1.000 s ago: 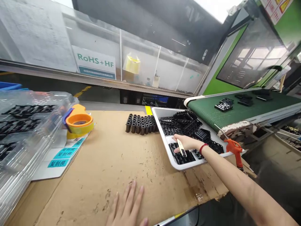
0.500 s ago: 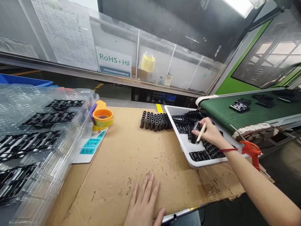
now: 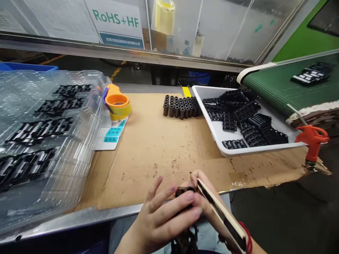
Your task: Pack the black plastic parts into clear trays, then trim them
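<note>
Over the table's near edge, my left hand (image 3: 161,215) has its fingers curled around a black moulded plastic piece (image 3: 185,192), and part of the piece hangs below my hands. My right hand (image 3: 209,201) grips the same piece and also holds a long pale flat strip (image 3: 219,213) with a dark stripe. Further off, a white tray (image 3: 212,128) holds several black moulded strips (image 3: 246,120). A block of upright black tubes (image 3: 180,107) stands on the brown cardboard sheet (image 3: 161,155) beside the tray.
Clear plastic blister trays (image 3: 47,134) holding black parts are stacked at left, next to an orange tape dispenser (image 3: 118,106) and blue-labelled sheets (image 3: 111,135). A green conveyor belt (image 3: 286,83) runs at right, and an orange air blow gun (image 3: 312,141) sits by the tray.
My right hand has come away from the tray to the near table edge with a black piece. My left hand has lifted from the cardboard and closed on that piece.
</note>
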